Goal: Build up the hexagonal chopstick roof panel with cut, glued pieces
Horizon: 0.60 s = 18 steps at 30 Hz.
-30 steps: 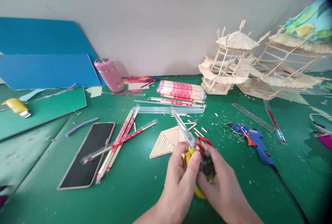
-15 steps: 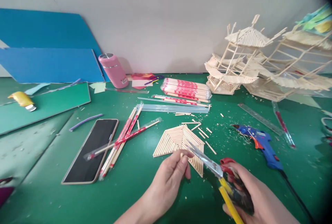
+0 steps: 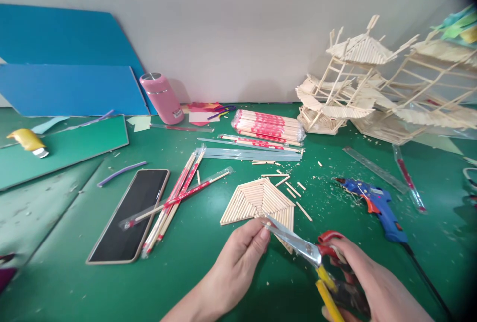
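My left hand [image 3: 240, 257] is closed in a pinch on a small wooden stick [image 3: 267, 224], of which little more than a pale end shows. In my right hand [image 3: 367, 275] are scissors [image 3: 303, 248] with red and yellow handles. Their blade tips reach the fingertips of my left hand at the stick's end. Behind both hands a fan-shaped panel of wooden sticks [image 3: 257, 195] lies flat on the green table, its lower part hidden by my fingers and the blades. Several short cut sticks [image 3: 292, 190] are scattered beside the panel.
A blue glue gun [image 3: 376, 205] lies right, its cord running forward. Left are a phone [image 3: 122, 222] and wrapped chopsticks [image 3: 175, 193]. Behind stand a pink flask [image 3: 162, 98], a chopstick bundle [image 3: 268, 127] and stick-built pavilion models [image 3: 357, 88]. A yellow cutter [image 3: 28, 140] rests on a green board.
The scissors have moved left and down, and their blades now meet at the stick in my left hand. The view has shifted slightly; the panel stays put.
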### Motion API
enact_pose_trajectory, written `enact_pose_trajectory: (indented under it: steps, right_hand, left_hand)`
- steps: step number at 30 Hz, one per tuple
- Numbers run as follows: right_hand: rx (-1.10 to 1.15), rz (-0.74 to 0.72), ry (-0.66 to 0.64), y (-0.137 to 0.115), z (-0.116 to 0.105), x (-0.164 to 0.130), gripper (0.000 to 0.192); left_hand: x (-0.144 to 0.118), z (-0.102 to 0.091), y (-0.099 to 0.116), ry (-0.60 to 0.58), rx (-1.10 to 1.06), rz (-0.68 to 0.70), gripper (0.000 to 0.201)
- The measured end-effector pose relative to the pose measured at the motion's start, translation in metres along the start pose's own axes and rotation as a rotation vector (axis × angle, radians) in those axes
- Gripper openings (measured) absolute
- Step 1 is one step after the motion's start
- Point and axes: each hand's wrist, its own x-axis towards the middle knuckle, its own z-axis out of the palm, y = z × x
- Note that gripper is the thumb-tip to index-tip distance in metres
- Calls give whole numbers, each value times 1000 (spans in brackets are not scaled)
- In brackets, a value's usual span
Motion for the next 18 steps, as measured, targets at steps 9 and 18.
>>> enact_pose_trajectory:
  steps: [9, 18]
  right_hand:
    - [-53, -3, -70, -5, 2, 3, 49]
    - [-93, 13, -156, -8, -3, 3, 37]
  left_hand:
    - [0, -1, -1, -39, 126, 37, 25]
    - [-1, -3, 4, -85, 267, 84, 28]
